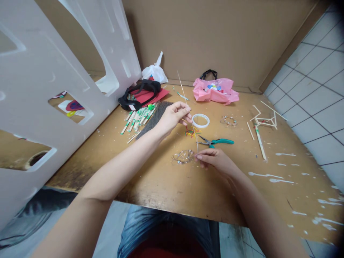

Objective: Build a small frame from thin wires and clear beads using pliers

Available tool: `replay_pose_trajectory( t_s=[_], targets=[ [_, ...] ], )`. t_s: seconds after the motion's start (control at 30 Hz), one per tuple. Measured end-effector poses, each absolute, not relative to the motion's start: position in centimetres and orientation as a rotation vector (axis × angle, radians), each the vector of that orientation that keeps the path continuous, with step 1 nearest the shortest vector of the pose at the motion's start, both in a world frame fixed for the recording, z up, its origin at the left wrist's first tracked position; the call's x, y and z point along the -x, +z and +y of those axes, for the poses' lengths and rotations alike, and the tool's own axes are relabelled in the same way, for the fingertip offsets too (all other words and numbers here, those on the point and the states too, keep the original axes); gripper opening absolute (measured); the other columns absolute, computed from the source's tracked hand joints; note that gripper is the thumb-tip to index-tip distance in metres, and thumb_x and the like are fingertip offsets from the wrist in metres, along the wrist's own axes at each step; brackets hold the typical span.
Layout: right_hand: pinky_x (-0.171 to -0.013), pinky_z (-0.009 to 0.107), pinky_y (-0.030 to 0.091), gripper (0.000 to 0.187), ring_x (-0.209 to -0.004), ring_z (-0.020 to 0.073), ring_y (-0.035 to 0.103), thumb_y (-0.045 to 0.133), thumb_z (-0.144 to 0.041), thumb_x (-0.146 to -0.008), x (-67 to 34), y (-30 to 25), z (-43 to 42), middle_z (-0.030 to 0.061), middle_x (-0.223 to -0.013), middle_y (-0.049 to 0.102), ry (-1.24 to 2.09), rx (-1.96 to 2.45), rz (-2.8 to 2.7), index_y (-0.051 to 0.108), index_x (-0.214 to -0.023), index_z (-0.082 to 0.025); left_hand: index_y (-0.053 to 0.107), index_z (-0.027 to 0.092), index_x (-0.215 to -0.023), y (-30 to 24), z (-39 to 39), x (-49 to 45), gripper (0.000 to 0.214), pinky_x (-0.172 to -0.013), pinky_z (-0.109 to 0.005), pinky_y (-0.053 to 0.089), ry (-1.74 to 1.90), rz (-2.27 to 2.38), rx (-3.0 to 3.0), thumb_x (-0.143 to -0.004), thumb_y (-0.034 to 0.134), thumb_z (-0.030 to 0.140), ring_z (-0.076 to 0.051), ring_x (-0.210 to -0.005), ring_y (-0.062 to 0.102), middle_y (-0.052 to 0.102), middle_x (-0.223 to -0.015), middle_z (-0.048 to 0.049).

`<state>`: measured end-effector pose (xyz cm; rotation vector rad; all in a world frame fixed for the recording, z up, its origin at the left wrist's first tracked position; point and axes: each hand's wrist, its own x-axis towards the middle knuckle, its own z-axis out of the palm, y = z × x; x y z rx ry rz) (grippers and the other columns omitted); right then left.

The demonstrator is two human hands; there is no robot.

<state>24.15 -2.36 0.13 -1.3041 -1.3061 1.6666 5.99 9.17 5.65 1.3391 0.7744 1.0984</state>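
Above the middle of the table, my left hand (pixel 176 116) pinches a long thin wire (pixel 181 84), whose upper end sticks up past the fingers. Lower and to the right, my right hand (pixel 212 157) has its fingertips closed on the wire's lower end. A beaded wire coil (pixel 183 157) lies on the table just left of my right hand. Behind that hand rest pliers with teal handles (pixel 223 141). Colourful rubber bands (pixel 193 132) and a white roll of tape (pixel 200 120) sit beyond the wire.
A white plastic panel (pixel 88 82) stands along the left. Near it are a black headset-like strap (pixel 139 94), paper-wrapped chopsticks (pixel 138 120) and dark thin sticks (pixel 153 118). A pink bag (pixel 215 90), another beaded coil (pixel 229 121) and a stick frame (pixel 266 120) lie right.
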Motion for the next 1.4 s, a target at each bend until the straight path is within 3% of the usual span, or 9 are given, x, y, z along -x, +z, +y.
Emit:
replay_pose_trajectory(
  t_s=[0.93, 1.2, 1.4],
  targets=[
    [-0.055, 0.027, 0.047, 0.027, -0.052, 0.0099, 0.055, 0.074, -0.042, -0.063, -23.9, 0.2, -2.4, -0.0008, -0.06, 0.063, 1.667, 1.278, -1.264, 0.07, -0.073, -0.017, 0.051, 0.014, -0.081, 5.6, 8.9, -6.1, 0.016, -0.047, -0.016, 0.045, 1.082, 0.78, -1.337, -0.08, 0.062, 0.025, -0.007, -0.053, 0.062, 0.062, -0.064, 0.0027],
    [-0.059, 0.031, 0.051, 0.031, -0.056, 0.0132, 0.058, 0.071, -0.047, -0.064, -23.7, 0.2, -2.5, 0.0013, -0.063, 0.065, 1.348, 1.317, -1.257, 0.07, -0.075, -0.018, 0.06, 0.013, -0.085, 5.4, 7.4, -5.8, 0.024, -0.052, -0.018, 0.047, 1.095, 0.816, -1.356, -0.082, 0.058, 0.037, -0.009, -0.063, 0.063, 0.065, -0.073, -0.0026],
    [-0.06, 0.033, 0.052, 0.03, -0.055, 0.0149, 0.059, 0.068, -0.048, -0.066, -23.1, -0.1, -2.7, 0.0013, -0.06, 0.065, 1.135, 1.379, -1.237, 0.07, -0.077, -0.02, 0.068, 0.018, -0.08, 2.6, 2.1, -6.9, 0.01, -0.062, -0.023, 0.047, 1.093, 0.945, -1.691, -0.076, 0.065, 0.027, -0.012, -0.071, 0.06, 0.068, -0.079, -0.0033]
  ],
)
